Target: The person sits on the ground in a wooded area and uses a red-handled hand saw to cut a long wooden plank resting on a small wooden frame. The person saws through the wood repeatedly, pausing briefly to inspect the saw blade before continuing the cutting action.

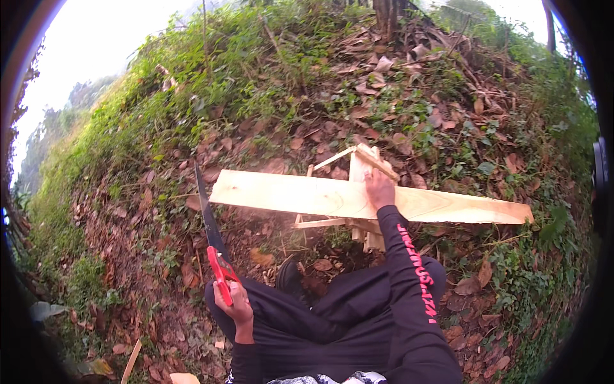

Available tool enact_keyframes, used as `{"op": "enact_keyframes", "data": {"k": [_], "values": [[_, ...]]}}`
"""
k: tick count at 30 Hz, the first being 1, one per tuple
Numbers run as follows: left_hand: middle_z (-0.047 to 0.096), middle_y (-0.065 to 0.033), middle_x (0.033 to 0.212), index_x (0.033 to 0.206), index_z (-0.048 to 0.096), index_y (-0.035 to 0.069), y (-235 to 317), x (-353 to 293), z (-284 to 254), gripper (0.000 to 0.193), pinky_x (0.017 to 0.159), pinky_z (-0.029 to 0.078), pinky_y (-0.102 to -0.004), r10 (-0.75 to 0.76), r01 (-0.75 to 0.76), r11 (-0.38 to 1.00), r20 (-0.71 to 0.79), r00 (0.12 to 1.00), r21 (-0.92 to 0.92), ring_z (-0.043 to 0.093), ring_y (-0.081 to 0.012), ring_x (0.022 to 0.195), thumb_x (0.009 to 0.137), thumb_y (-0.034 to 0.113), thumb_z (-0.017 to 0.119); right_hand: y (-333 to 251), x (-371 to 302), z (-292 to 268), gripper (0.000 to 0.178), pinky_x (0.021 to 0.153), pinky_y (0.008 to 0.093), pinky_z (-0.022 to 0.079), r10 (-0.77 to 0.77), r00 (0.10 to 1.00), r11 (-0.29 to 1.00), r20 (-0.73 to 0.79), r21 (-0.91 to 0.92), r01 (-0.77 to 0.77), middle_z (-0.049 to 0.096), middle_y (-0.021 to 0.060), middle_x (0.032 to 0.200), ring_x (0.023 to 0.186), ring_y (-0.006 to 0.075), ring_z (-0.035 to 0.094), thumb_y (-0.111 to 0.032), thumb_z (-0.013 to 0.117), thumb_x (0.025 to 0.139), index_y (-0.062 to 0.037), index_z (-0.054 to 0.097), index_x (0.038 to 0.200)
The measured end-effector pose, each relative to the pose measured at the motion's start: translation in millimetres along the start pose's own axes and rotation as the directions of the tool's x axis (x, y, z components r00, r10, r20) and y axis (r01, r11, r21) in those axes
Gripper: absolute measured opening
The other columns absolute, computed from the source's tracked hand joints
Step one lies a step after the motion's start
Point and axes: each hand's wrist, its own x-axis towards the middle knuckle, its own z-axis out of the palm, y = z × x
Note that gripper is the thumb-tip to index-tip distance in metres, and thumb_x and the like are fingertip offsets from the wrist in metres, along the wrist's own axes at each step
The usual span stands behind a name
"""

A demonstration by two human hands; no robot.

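Observation:
My left hand (pixel 238 308) is closed round the red handle of a handsaw (pixel 213 225), whose dark blade points away from me. The blade lies beside the left end of a pale wooden plank (pixel 288 194); whether they touch I cannot tell. Running left to right in front of me, the plank rests across a small wooden stand (pixel 363 168) made of light strips and blocks. My right hand (pixel 381 189) grips the plank near its middle, fingers reaching to its far edge by the stand. Part of the stand is hidden under the plank.
My crossed legs (pixel 332 307) are close below the plank, with a dark shoe (pixel 290 280) between. Brown leaves (pixel 470 285) and low green plants cover the sloping ground. Wood offcuts (pixel 132 360) lie at the lower left. A tree trunk (pixel 386 19) stands at the far side.

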Motion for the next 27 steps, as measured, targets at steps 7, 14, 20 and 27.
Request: {"op": "enact_keyframes", "data": {"k": [7,14,20,27], "values": [[0.032,0.0031,0.053,0.084,0.038,0.007,34,-11,6,0.017,0.04,0.026,-0.0227,-0.009,0.012,0.998,0.05,0.999,-0.056,0.031,-0.0063,0.042,0.094,0.014,0.05,-1,25,-19,0.069,0.074,0.0505,0.052,-0.023,0.998,0.999,0.058,-0.023,0.024,0.064,0.0283,0.07,0.072,0.0433,0.066,-0.049,0.036,0.099,0.0029,0.07,0.069],[0.035,0.0014,0.053,0.081,0.04,0.004,60,-17,45,0.033,0.038,0.026,-0.022,-0.108,0.136,0.986,0.262,0.959,-0.092,0.032,-0.0063,0.042,0.091,0.028,0.06,7,29,-9,0.051,0.081,0.0495,0.045,0.007,0.997,0.998,0.081,-0.068,-0.001,0.068,0.0223,0.078,0.078,0.0379,0.065,-0.039,0.044,0.095,-0.0002,0.07,0.074],[0.041,0.0009,0.055,0.082,0.042,0.001,53,-23,83,0.03,0.039,0.027,-0.0217,-0.234,0.294,0.952,0.415,0.879,-0.088,0.035,-0.0048,0.043,0.095,0.025,0.057,-8,28,-8,0.038,0.089,0.0486,0.04,-0.066,0.992,0.998,-0.109,0.016,0.068,0.065,0.0182,0.102,0.101,0.0335,0.059,-0.038,0.047,0.094,-0.0039,0.063,0.086],[0.035,0.002,0.052,0.088,0.044,-0.001,56,-32,107,0.026,0.037,0.027,-0.0217,-0.231,0.278,0.96,0.458,0.858,-0.037,0.032,-0.0061,0.04,0.097,0.021,0.053,-11,22,3,0.045,0.088,0.0483,0.041,0.037,0.996,0.999,-0.077,-0.009,-0.038,0.067,0.0206,0.095,0.095,0.0354,0.062,-0.04,0.044,0.094,-0.0019,0.066,0.087]]}}
